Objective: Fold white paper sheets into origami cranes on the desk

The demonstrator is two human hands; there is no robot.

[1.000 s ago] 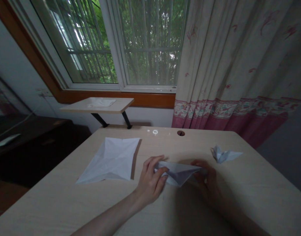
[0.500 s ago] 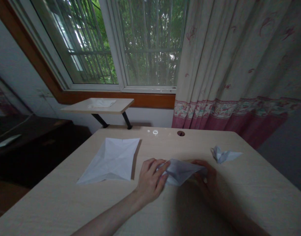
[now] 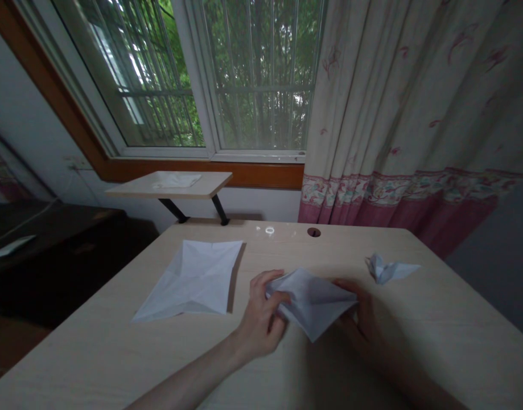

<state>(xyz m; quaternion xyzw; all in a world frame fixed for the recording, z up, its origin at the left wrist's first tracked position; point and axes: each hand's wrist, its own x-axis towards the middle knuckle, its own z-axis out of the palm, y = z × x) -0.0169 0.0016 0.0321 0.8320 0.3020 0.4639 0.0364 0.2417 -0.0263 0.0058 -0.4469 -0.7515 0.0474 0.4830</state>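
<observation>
Between my two hands is a folded piece of white paper (image 3: 311, 302), its broad creased face tipped toward me and one corner pointing down at the table. My left hand (image 3: 264, 313) pinches its left end, thumb on the front and fingers behind. On the right end, my right hand (image 3: 362, 319) grips the paper, with its fingers partly hidden behind it and in shadow. A creased, unfolded sheet of white paper (image 3: 201, 279) lies to the left. Beyond my right hand sits a small folded paper bird (image 3: 389, 270).
The pale wooden table (image 3: 116, 341) has a round cable hole (image 3: 314, 232) near its back edge. A raised side shelf (image 3: 133, 187) on black legs holds crumpled white paper (image 3: 178, 180). Behind are a barred window and a patterned curtain (image 3: 372, 142). A dark cabinet (image 3: 82, 245) stands at left.
The folded paper has tilted up, showing more of its face, with its lower corner nearer me. My left hand has shifted from lying over its left side to pinching the edge.
</observation>
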